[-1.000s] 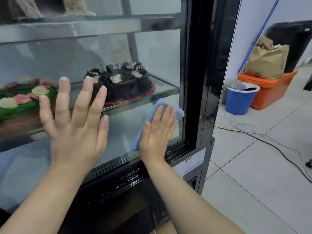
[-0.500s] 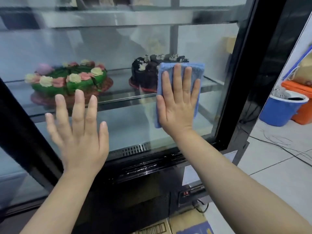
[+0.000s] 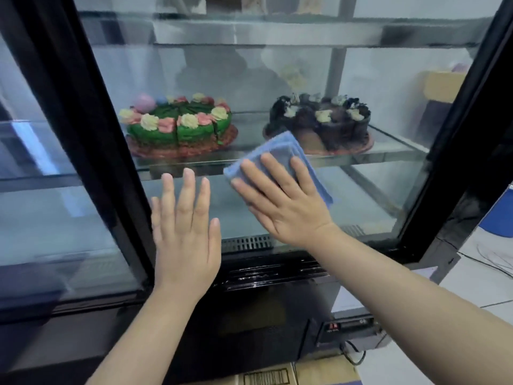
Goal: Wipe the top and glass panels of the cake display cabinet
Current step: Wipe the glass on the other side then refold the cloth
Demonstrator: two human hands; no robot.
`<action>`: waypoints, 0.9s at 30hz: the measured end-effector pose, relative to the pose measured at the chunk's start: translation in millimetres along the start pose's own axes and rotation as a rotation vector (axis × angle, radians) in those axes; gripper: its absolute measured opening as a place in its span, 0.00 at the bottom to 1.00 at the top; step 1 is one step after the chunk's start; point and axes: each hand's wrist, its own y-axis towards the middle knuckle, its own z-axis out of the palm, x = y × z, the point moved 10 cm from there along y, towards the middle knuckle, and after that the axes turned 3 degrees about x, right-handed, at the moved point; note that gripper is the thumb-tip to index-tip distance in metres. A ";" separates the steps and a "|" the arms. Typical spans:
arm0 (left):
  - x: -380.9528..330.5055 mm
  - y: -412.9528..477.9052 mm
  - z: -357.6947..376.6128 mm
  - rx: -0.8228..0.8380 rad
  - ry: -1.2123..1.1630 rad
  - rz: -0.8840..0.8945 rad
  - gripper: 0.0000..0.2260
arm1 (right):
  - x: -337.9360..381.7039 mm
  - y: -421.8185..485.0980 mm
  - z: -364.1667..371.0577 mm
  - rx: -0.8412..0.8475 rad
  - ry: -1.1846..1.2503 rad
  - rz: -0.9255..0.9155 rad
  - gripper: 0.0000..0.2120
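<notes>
The cake display cabinet has a black frame (image 3: 83,140) and a front glass panel (image 3: 369,76). My right hand (image 3: 280,201) lies flat on a folded blue cloth (image 3: 280,151), pressing it against the lower middle of the glass. My left hand (image 3: 186,229) rests flat on the same panel, just left of the right hand, fingers apart and holding nothing. Behind the glass, a green cake with pink and cream flowers (image 3: 177,123) and a dark chocolate cake (image 3: 322,120) sit on a glass shelf.
A second glass panel (image 3: 36,218) lies left of the black post. Below the glass is a vent grille (image 3: 247,243) and the black base with a control panel (image 3: 347,326). A cardboard box (image 3: 277,376) lies on the floor. A blue bucket (image 3: 499,218) stands at right.
My right hand has slid the cloth left and slightly down across the glass, turning it at an angle. The view has shifted left, bringing both cakes into the middle.
</notes>
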 end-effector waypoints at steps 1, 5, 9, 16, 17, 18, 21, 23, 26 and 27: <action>0.9 -0.2 -4.2 0.009 -0.016 0.020 0.25 | 5.2 -13.9 4.3 0.034 -0.044 -0.114 0.25; 10.1 -20.1 -36.9 -0.020 -0.003 0.102 0.23 | -15.9 24.1 -12.8 -0.039 -0.044 0.049 0.24; 50.9 -39.3 -53.4 -0.049 0.064 -0.087 0.23 | 34.5 52.5 -13.0 -0.030 0.043 0.057 0.24; 95.8 -67.3 -59.2 -0.009 0.099 -0.221 0.24 | 41.4 82.5 -22.3 -0.057 -0.048 -0.089 0.23; 99.4 -69.0 -59.3 -0.005 0.096 -0.239 0.24 | 45.0 97.4 -25.9 -0.071 -0.024 -0.030 0.22; 101.9 -70.8 -58.2 0.002 0.093 -0.252 0.24 | 52.2 105.2 -28.0 -0.075 0.009 0.005 0.23; 107.7 -76.4 -54.9 0.016 0.081 -0.280 0.24 | 92.7 70.4 -4.3 0.031 0.007 -0.118 0.25; 107.6 -77.3 -53.2 0.021 0.083 -0.268 0.24 | 126.7 15.0 21.9 0.173 -0.021 -0.425 0.27; 99.1 -72.2 -48.6 0.022 0.081 -0.208 0.24 | 141.3 -11.6 35.7 0.242 -0.043 -0.742 0.31; 95.7 -69.6 -46.7 0.021 0.077 -0.196 0.24 | 137.7 -1.5 32.4 0.217 -0.023 -0.742 0.30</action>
